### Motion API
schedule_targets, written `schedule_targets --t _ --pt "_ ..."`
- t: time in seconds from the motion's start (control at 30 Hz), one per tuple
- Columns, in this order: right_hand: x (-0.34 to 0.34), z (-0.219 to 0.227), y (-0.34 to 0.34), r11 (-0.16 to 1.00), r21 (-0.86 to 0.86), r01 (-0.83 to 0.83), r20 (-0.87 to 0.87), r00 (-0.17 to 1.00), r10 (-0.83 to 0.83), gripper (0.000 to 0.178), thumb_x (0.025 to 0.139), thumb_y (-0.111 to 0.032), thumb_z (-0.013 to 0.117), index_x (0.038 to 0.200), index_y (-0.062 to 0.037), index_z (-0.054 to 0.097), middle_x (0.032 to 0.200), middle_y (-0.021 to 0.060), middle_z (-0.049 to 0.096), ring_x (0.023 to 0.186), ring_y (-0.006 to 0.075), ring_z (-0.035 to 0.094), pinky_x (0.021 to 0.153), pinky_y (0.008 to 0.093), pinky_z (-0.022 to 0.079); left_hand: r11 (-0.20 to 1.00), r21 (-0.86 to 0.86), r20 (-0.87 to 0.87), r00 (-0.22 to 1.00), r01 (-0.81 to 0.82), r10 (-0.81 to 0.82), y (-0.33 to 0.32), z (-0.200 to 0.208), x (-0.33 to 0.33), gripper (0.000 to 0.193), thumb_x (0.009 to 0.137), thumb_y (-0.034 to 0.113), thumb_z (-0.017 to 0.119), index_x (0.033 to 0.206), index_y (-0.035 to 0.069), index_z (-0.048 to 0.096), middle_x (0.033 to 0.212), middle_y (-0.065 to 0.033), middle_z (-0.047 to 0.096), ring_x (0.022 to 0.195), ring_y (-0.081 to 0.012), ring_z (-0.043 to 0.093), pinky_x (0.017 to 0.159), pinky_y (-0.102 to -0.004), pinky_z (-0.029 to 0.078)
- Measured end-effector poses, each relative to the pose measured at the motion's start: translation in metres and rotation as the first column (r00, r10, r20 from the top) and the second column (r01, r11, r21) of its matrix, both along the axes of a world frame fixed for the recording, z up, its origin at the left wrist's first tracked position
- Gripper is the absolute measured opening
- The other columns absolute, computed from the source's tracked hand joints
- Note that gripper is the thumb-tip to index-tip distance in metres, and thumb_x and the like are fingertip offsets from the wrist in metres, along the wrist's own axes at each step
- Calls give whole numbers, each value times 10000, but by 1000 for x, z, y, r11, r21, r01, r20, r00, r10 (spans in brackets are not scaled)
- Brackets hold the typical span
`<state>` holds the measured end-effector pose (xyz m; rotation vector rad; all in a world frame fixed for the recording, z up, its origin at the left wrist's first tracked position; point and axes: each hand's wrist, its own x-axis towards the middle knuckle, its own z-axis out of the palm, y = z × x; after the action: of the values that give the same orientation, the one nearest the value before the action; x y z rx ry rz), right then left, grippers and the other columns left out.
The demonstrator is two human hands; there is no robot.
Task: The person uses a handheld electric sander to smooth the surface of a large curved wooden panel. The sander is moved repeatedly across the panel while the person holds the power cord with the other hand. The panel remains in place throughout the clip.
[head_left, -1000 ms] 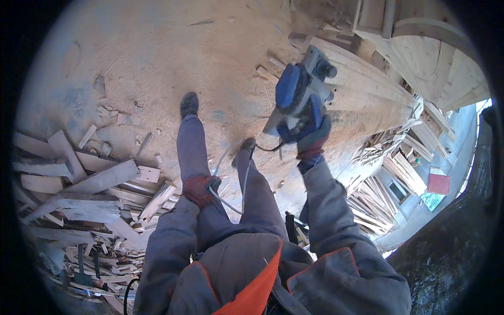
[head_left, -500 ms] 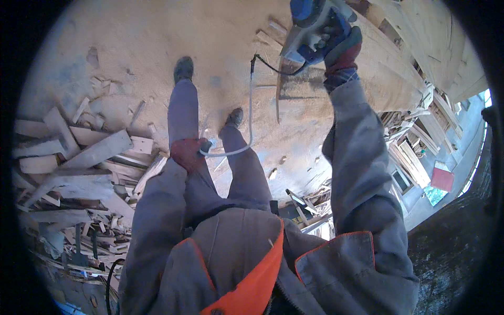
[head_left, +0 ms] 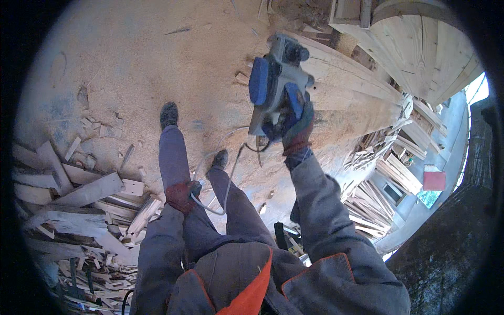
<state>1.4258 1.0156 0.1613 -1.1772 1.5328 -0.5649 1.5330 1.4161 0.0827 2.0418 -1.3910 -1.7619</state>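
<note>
A blue and grey power tool, apparently an electric hand planer, is held up off the floor in front of me. My right hand, in a dark and red glove, is wrapped round its rear handle, arm stretched forward. From the handle end a short black lead joins a pale power cord. That cord curves down to my left hand, which is gloved too and closed on it beside my left thigh. Part of the cord loops loosely between hand and tool.
A heap of wood offcuts lies on the left. Long boards stretch along the right, with stacked slats nearer me. Sawdust and scraps cover the floor. A large dark surface rises at the lower right.
My right hand has brought the planer left and lower in view, so the whole tool now shows. The left hand keeps its hold on the cord, and the view has shifted somewhat.
</note>
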Motion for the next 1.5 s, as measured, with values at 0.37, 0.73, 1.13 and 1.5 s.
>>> schedule_targets --t 0.37,0.73,1.13,1.5 --pt "65 -16 -120 986 140 85 335 933 -128 553 1017 -536 403 1106 -77 699 775 57 697 622 172 604 550 342 497 970 165 -149 968 -177 202 -2 4 24 432 689 314 757 1110 231 708 1062 -96 712 943 -334 702 802 -473 557" --pt "-39 14 34 999 6 49 -53 997 -49 447 1022 -336 580 1393 -85 567 1123 36 697 765 95 628 609 243 498 976 16 -46 975 -219 219 14 -24 -9 385 742 390 712 1103 256 697 1007 -106 693 900 -339 693 752 -492 543" --pt "-29 0 -52 969 136 209 325 914 -242 396 1038 -301 542 1342 -52 589 1085 51 691 845 121 657 725 266 548 999 6 -69 997 -34 35 -44 -2 51 498 736 390 754 1203 224 699 1165 -129 707 1039 -330 700 879 -480 565" --pt "8 -9 -137 867 348 356 444 752 -487 571 997 -603 454 1260 -139 660 985 31 707 764 193 644 651 378 538 980 -25 175 965 -195 196 -20 20 108 497 838 457 698 1174 92 705 1048 -208 715 960 -410 694 864 -481 565"
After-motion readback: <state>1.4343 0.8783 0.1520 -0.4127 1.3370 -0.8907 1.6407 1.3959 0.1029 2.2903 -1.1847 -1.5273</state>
